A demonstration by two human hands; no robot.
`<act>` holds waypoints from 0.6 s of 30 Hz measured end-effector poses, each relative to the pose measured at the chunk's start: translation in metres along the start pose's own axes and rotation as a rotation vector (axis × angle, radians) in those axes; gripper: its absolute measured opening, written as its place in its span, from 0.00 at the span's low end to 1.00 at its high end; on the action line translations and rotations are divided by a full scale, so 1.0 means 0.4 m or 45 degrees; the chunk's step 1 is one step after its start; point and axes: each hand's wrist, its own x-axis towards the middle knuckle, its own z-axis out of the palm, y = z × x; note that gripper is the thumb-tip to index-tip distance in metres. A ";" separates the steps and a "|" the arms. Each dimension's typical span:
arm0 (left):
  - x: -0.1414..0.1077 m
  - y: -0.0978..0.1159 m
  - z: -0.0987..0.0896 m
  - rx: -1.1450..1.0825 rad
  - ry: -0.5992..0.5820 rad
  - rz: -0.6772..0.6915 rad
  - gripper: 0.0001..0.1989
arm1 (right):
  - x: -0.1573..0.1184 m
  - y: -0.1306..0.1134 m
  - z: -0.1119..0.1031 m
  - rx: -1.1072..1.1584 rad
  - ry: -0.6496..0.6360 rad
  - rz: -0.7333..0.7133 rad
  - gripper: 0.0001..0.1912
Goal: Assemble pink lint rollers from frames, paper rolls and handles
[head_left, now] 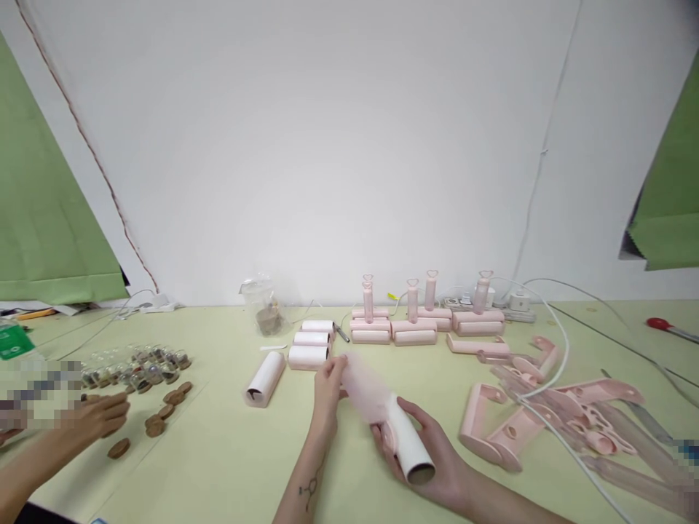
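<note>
My right hand (pixel 445 458) is wrapped round a white paper roll (pixel 411 435) with a hollow end tilted toward me. My left hand (pixel 330 377) is closed on the far end of a blurred, translucent pink piece (pixel 365 386). That piece stretches from my left fingers to the roll; whether it is a film or a hard cover I cannot make out. Left of my hands lie several similar white rolls (pixel 309 356), and one roll in a pink holder (pixel 265 378) sits nearer. Assembled pink lint rollers (pixel 413 331) with upright handles stand at the back.
Loose pink plastic parts (pixel 518 429) lie heaped at the right, with a white cable (pixel 562 429) across them. A co-worker's hand (pixel 103 415) is at the left, among cork discs (pixel 156 426) and small glass jars (pixel 145 371). A plastic bag (pixel 265 306) stands by the wall.
</note>
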 end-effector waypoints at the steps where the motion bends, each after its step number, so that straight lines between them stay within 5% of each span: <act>1: 0.004 -0.002 -0.004 -0.084 0.016 -0.003 0.16 | 0.000 -0.001 0.001 0.026 -0.028 0.028 0.17; 9: 0.037 -0.045 0.008 -0.448 -0.004 -0.075 0.09 | 0.014 0.001 -0.010 -0.009 -0.094 0.006 0.15; 18: 0.032 -0.100 0.016 -0.044 -0.259 -0.063 0.26 | 0.003 -0.012 -0.015 0.147 -0.222 0.087 0.19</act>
